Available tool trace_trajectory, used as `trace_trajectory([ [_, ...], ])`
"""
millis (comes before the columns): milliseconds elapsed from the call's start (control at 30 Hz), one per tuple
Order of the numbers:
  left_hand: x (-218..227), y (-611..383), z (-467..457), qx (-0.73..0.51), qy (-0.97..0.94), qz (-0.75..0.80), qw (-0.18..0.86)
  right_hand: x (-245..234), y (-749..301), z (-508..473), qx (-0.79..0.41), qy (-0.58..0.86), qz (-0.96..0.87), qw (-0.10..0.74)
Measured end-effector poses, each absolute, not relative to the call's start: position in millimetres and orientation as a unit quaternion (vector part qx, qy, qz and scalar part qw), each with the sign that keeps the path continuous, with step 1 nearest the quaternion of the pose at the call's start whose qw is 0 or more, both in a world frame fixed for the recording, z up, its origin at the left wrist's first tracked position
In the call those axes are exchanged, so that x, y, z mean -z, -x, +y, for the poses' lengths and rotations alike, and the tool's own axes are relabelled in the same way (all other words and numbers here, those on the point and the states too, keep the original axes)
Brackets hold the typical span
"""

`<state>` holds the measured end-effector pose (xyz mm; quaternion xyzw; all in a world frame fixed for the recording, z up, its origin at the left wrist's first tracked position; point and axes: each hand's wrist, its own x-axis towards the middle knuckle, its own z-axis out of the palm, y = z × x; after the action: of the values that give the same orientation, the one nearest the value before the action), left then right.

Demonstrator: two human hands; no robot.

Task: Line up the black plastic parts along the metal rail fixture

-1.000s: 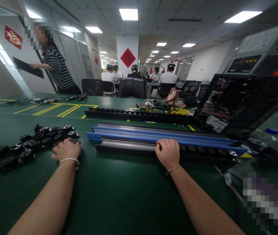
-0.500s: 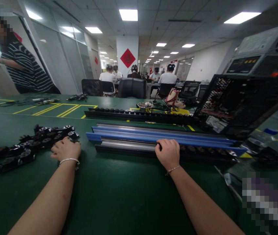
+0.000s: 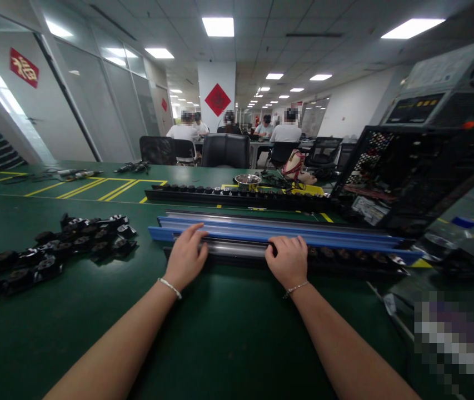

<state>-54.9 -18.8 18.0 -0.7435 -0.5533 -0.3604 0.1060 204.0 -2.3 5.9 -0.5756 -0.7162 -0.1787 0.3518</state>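
A long black channel rail [image 3: 237, 248] with a silvery inner face lies crosswise in front of me. My right hand [image 3: 287, 258] is closed around its near edge at about mid-length, fingers curled over the top. Dark round parts [image 3: 345, 256] line the channel to the right of that hand. Near the rail's left end is my left hand [image 3: 186, 254], its fingers extended over the edge and the thumb apart; any part beneath the palm is hidden. Directly behind run long blue rails [image 3: 161, 232]. Loose black parts with round centres [image 3: 82, 241] lie heaped on the left.
Another black rail with parts [image 3: 178, 194] lies farther back, beside a metal bowl [image 3: 248, 179] and a yellow tray [image 3: 307, 190]. An open black computer case [image 3: 403, 172] stands at right, near a blue-capped bottle [image 3: 440, 239]. Cables [image 3: 74, 173] lie at back left.
My left hand has moved right, from the heap of black parts to the rail's left end. My right hand has stayed on the rail. A person at left has moved mostly out of view.
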Motion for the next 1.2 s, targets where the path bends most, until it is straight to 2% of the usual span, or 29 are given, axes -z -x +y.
trace_trajectory([
  [167, -9, 26, -31, 0.21, 0.855, -0.473, 0.037, -7, -204, -3, 0.168, 0.578, -0.72, 0.345],
  [267, -7, 28, -30, 0.174, 0.865, -0.47, 0.031, -7, -204, -3, 0.17, 0.579, -0.72, 0.342],
  [1200, -12, 29, -30, 0.161, 0.864, -0.476, 0.04, -11, -199, -9, 0.164, 0.521, -0.763, 0.346],
])
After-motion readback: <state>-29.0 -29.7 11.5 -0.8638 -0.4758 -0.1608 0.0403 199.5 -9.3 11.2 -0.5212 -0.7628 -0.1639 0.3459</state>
